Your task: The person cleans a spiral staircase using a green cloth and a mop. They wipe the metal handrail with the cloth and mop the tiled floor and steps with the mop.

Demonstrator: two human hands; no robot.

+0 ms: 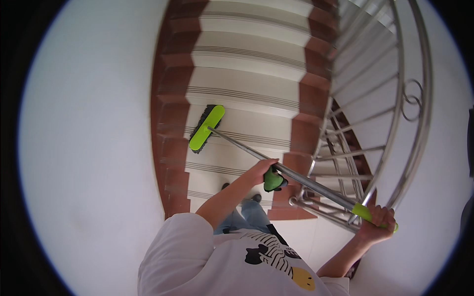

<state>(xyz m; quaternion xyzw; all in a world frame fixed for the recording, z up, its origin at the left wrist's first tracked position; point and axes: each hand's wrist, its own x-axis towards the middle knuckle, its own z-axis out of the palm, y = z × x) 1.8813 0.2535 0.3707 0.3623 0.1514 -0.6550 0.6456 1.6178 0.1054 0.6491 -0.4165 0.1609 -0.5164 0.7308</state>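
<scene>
A broom with a lime-green head (pixel 203 134) and dark bristles reaches out in front of me over the stairs. Its head lies slantwise at the left side of a step, close to the brown border. The metal pole (pixel 314 184) runs from there down to the right. Midway along, my left hand (pixel 262 171) grips the pole, with a green and black cloth-like item (pixel 274 180) at its palm side, partly hidden. Around the lime-green grip (pixel 362 212) at the pole's upper end, my right hand (pixel 378 225) is closed, near the railing.
Cream stair treads (pixel 246 78) with grooved strips and brown borders (pixel 170 114) extend ahead. A white wall (pixel 89 129) bounds the left. On the right curves a stainless-steel railing (pixel 398 92) with bars and rings. My dark shoes (pixel 256 198) are on the lower steps.
</scene>
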